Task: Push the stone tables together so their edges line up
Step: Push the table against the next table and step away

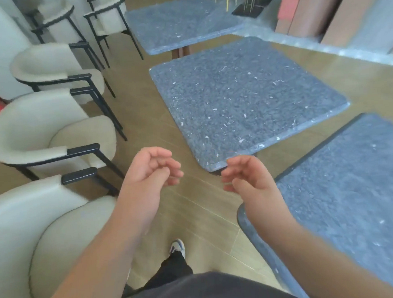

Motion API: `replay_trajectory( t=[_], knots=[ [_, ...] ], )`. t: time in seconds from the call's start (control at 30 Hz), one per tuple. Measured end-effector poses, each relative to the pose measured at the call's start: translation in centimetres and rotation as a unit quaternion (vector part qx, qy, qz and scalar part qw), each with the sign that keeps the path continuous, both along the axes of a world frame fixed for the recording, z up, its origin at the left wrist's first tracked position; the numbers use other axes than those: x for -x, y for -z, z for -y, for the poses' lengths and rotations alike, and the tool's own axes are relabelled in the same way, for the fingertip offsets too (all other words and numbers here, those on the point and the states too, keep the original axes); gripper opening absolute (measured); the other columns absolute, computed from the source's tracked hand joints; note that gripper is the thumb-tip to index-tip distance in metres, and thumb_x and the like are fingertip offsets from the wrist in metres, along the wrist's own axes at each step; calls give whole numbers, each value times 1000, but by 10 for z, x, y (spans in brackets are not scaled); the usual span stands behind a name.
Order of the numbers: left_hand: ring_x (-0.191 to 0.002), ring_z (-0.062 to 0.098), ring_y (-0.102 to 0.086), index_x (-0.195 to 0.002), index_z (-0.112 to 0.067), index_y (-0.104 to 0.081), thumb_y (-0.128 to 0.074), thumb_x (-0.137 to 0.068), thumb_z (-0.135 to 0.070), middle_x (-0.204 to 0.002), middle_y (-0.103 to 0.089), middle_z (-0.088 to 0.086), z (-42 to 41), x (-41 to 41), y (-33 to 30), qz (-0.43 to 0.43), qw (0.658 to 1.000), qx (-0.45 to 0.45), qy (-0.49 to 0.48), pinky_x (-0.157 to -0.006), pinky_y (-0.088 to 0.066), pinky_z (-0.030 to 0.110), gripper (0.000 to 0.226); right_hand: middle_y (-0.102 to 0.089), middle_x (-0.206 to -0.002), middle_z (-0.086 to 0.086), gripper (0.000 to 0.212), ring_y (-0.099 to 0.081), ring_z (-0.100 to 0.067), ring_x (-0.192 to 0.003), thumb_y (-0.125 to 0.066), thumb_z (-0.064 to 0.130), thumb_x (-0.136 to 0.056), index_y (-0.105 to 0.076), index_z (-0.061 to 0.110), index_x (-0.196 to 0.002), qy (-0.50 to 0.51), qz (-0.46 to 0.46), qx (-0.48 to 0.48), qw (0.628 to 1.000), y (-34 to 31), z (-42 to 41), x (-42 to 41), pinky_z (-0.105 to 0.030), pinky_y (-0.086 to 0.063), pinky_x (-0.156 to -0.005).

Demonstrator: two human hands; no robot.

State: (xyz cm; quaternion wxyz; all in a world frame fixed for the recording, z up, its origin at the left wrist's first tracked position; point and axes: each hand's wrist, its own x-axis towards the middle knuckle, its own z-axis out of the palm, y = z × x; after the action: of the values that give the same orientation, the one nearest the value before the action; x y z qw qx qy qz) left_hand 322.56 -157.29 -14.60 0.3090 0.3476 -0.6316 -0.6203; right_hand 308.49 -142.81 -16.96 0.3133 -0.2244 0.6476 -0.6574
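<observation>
- Head view: three grey speckled stone tables stand in a row on the wooden floor. The near table (354, 185) is at the lower right, the middle table (245, 99) sits beyond it with a strip of bare floor between them, and the far table (178, 23) stands past that, its near edge close to the middle one but offset to the side.
- Both hands are raised in front of the body and hold nothing. The left hand (151, 172) hangs over the floor with its fingers loosely curled. The right hand (245, 178) is also loosely curled, just short of the near corner of the middle table and not touching it.
- Cream chairs (52, 139) line the left side, near the tables but apart from them.
- Step in hand, as I judge it: the approach, with no push begun yet.
- The next move likely calls for flat palms or a firm grip on a table edge, then a steady slide to close the gap squarely, keeping the edges parallel and clear of the chairs.
</observation>
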Motion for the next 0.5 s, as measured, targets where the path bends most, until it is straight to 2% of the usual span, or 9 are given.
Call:
replay_trajectory(
  t=[0.1,0.2,0.27,0.37,0.5],
  knots=[
    [-81,17,-71,-108,-12,-60,-42,-91,9,-85,-72,-4,21,46,10,-3,995,-8,96,-77,-60,33,32,-65,-94,-2,49,-64,-13,-90,-35,-24,-86,-60,11,-109,66,6,-21,998,9,-1,14,-30,-54,-85],
    [-79,18,-71,-105,-12,-60,-40,-93,16,-83,-72,-3,50,91,19,-12,987,-30,159,-75,-58,36,36,-64,-93,-3,49,-62,-15,-89,-34,-26,-85,-59,11,-107,145,9,-30,989,15,9,28,-28,-53,-82],
    [-80,19,-70,-104,-13,-60,-45,-90,9,-83,-72,-2,73,117,21,-14,978,-46,205,-76,-58,37,31,-63,-93,-3,48,-61,-15,-90,-34,-25,-86,-58,10,-107,204,20,-33,978,18,21,39,-28,-52,-82],
    [-80,19,-71,-105,-13,-61,-47,-81,-3,-84,-72,-3,109,150,23,-4,960,-66,273,-73,-59,30,29,-64,-91,2,43,-62,-13,-88,-35,-21,-89,-58,10,-108,283,21,-46,958,23,39,53,-27,-54,-81],
    [-76,17,-70,-103,-11,-61,-42,-94,13,-79,-72,-3,140,188,41,61,935,-94,336,-73,-58,32,32,-64,-92,-1,43,-63,-14,-87,-36,-20,-88,-57,11,-108,374,44,-78,923,44,60,56,-26,-53,-78]
  ],
)
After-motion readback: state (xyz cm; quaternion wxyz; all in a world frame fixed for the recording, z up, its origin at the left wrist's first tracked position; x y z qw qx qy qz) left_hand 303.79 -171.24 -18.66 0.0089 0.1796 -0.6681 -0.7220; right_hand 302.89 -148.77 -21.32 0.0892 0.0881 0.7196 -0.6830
